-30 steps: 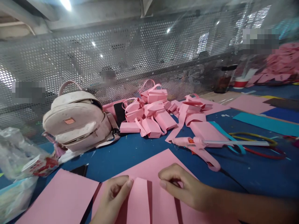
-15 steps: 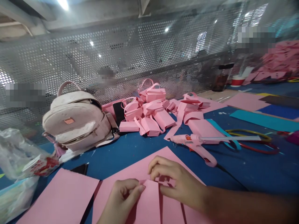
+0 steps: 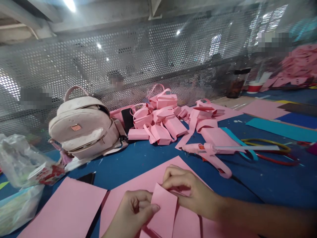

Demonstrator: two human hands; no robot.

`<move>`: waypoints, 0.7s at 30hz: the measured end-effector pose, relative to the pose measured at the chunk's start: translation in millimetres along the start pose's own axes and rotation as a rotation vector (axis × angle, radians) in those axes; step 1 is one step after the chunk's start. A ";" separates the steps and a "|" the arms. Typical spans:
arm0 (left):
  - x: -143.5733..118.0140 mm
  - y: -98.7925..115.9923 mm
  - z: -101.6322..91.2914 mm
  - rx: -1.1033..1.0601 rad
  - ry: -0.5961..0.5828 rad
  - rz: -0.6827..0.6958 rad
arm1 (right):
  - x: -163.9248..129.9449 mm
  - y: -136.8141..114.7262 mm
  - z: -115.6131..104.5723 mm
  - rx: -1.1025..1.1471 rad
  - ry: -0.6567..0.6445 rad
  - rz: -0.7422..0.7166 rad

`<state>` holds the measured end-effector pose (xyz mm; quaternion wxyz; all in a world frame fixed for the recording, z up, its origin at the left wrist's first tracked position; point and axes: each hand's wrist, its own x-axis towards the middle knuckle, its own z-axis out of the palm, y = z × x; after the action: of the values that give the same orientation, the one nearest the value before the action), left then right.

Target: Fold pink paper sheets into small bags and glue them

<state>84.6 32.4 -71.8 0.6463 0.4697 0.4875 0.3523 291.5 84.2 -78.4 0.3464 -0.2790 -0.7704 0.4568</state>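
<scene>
A folded pink paper piece [image 3: 164,208] is held up between my hands at the bottom middle. My left hand [image 3: 136,210] pinches its left edge, thumb on the near face. My right hand [image 3: 187,188] grips it from behind at the upper right, fingers curled; some fingertips are hidden by the paper. Underneath lies a large pink sheet [image 3: 119,201] on the blue table [image 3: 111,167]. A pink glue gun [image 3: 208,153] with a clear glue stick rests beyond my right hand.
Several small pink paper bags [image 3: 160,120] are heaped behind. A pale backpack [image 3: 84,129] stands at the left, near a red-and-white box [image 3: 48,173] and a plastic bag [image 3: 21,162]. Another pink sheet [image 3: 66,208] lies front left. Scissors with yellow and red handles [image 3: 277,158] lie at the right.
The folded pink paper is tilted and raised more, its top edge now higher. Both hands have shifted slightly to the right and keep hold of it. The view has moved slightly.
</scene>
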 end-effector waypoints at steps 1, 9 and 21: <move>0.0 -0.3 0.4 0.000 -0.008 -0.005 | 0.0 0.7 0.3 0.005 -0.015 -0.007; 3.5 -1.4 1.3 0.134 -0.049 -0.021 | 3.9 1.3 1.7 -0.085 0.074 0.096; 2.7 -0.2 -0.3 0.190 -0.069 -0.027 | 0.6 6.4 1.2 -0.112 0.095 -0.026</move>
<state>85.1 34.9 -72.8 0.6199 0.5340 0.5026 0.2794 290.9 86.7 -84.5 0.3726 -0.3092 -0.7809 0.3947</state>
